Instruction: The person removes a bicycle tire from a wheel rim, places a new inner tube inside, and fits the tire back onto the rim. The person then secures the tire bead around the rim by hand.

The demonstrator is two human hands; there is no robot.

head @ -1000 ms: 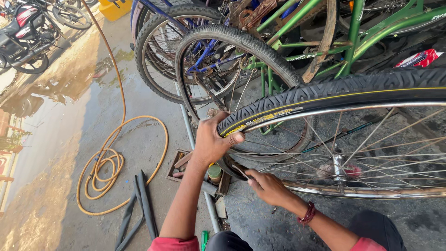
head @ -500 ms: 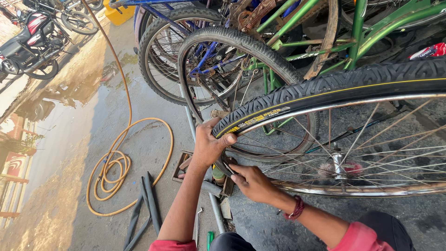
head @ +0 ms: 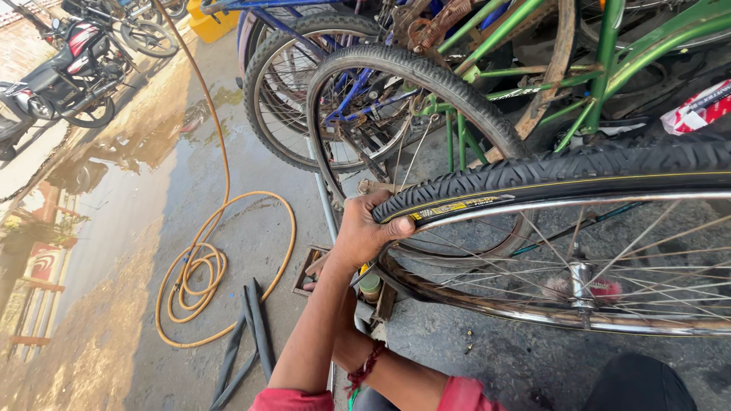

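Observation:
A bicycle wheel lies nearly flat in front of me, with a black knobbly tyre [head: 579, 171], a shiny metal rim [head: 533, 313] and a hub [head: 582, 278] among thin spokes. My left hand [head: 362, 232] grips the tyre at its left end, fingers curled over the tread and thumb under the rim. Most of my right hand [head: 352, 344] is hidden behind my left forearm. Only its wrist, with a red thread band, shows below the rim, near a small wooden box.
Parked bicycles [head: 396, 99] with green frames [head: 609, 61] crowd the back. An orange hose [head: 199, 274] lies coiled on the wet concrete at left, beside black rubber tube strips [head: 255, 335]. The wooden box [head: 312, 266] holds a small jar [head: 371, 285]. A motorcycle [head: 68, 72] stands far left.
My right hand has dropped from under the rim and slid left behind my left forearm. My left hand keeps its grip on the tyre. The camera has moved closer.

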